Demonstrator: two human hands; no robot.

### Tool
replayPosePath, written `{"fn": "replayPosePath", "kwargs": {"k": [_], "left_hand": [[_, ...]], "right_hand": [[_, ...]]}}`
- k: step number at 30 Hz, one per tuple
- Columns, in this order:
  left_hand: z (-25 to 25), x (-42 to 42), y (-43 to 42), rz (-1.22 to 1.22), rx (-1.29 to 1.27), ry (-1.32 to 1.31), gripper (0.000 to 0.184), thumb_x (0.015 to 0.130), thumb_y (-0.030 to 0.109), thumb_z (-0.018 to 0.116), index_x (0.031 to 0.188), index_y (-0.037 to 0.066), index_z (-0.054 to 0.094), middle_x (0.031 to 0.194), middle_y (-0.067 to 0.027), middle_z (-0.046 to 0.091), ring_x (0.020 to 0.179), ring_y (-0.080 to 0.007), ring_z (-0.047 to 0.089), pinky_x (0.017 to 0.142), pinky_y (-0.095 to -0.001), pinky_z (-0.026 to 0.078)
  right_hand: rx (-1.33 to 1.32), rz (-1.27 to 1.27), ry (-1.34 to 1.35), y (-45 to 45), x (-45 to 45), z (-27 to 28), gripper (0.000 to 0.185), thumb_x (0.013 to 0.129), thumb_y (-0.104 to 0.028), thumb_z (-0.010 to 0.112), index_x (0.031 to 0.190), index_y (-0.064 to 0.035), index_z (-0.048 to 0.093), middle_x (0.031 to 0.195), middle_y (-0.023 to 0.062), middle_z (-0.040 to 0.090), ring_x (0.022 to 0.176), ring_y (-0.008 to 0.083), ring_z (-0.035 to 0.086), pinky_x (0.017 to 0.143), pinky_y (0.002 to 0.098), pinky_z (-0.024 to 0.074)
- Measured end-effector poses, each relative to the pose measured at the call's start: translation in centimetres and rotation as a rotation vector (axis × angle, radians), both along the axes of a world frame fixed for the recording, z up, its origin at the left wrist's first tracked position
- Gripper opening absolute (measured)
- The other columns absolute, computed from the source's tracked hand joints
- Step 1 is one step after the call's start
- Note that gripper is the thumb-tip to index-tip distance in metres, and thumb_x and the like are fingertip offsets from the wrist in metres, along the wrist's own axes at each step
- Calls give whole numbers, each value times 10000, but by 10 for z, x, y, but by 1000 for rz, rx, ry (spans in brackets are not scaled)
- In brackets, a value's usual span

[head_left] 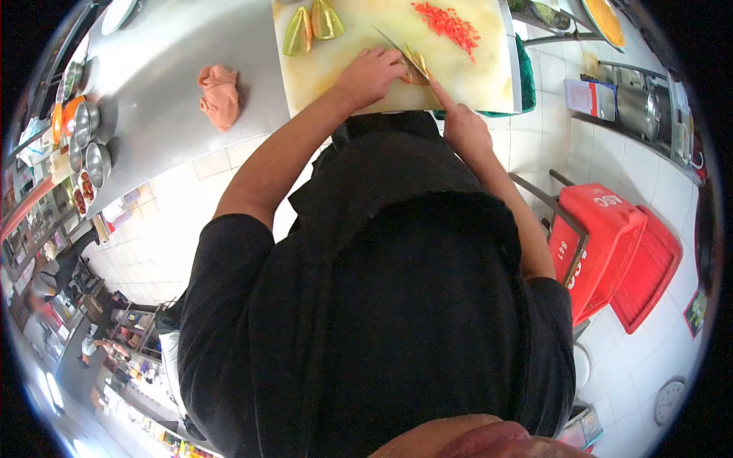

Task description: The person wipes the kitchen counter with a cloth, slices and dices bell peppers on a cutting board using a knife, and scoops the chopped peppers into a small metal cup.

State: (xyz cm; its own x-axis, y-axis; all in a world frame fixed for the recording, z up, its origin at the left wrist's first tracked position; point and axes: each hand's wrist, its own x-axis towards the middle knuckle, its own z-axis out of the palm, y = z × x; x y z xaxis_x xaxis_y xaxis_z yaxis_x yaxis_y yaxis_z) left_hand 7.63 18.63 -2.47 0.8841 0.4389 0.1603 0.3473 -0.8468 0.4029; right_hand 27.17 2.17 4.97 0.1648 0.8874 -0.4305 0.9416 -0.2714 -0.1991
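My right hand (466, 130) grips a kitchen knife (437, 89) by its handle, with the blade pointing up and left across the cutting board (343, 76). Bent fingers of my left hand (372, 76) press on a cut piece of produce (413, 75) beside the blade; its kind is mostly hidden. Thin pale yellow-green strips (416, 57) lie along the knife. Toward the board's far right is a pile of finely diced red pieces (450, 29). Two green-yellow wedges, one (298, 32) in front of the other (327, 19), rest at the far left of the board.
A crumpled pinkish-brown cloth (219, 97) lies on the steel counter (160, 84) left of the board. Metal bowls (98, 164) line the counter's left side. Red crates (607, 237) stand on the floor to my right. Other people are in the background at lower left.
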Motion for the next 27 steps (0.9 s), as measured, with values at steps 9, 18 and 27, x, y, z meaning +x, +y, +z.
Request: {"fn": "replayPosePath", "kwargs": {"k": [9, 18, 27], "left_hand": [[-6, -3, -2, 3, 12, -46, 220, 881, 126, 579, 1069, 146, 693, 1200, -101, 615, 1155, -342, 593, 973, -473, 477], [-7, -5, -3, 23, 43, -96, 232, 864, 106, 588, 1056, 144, 711, 1146, -103, 625, 1121, -340, 608, 967, -468, 479], [-23, -5, 2, 18, 96, -152, 183, 879, 135, 585, 988, 167, 728, 1112, -55, 631, 1098, -276, 614, 957, -424, 481]], "right_hand": [[-41, 6, 44, -5, -3, 14, 890, 925, -36, 511, 1637, -435, 156, 970, 279, 706, 853, 423, 730, 729, 560, 580], [-80, 32, 18, 7, -5, 44, 890, 913, -22, 512, 1633, -425, 178, 950, 271, 711, 847, 431, 727, 739, 561, 579], [-20, 6, 56, 27, -8, 25, 872, 915, -30, 509, 1625, -430, 199, 940, 284, 707, 858, 445, 722, 783, 568, 570]]}}
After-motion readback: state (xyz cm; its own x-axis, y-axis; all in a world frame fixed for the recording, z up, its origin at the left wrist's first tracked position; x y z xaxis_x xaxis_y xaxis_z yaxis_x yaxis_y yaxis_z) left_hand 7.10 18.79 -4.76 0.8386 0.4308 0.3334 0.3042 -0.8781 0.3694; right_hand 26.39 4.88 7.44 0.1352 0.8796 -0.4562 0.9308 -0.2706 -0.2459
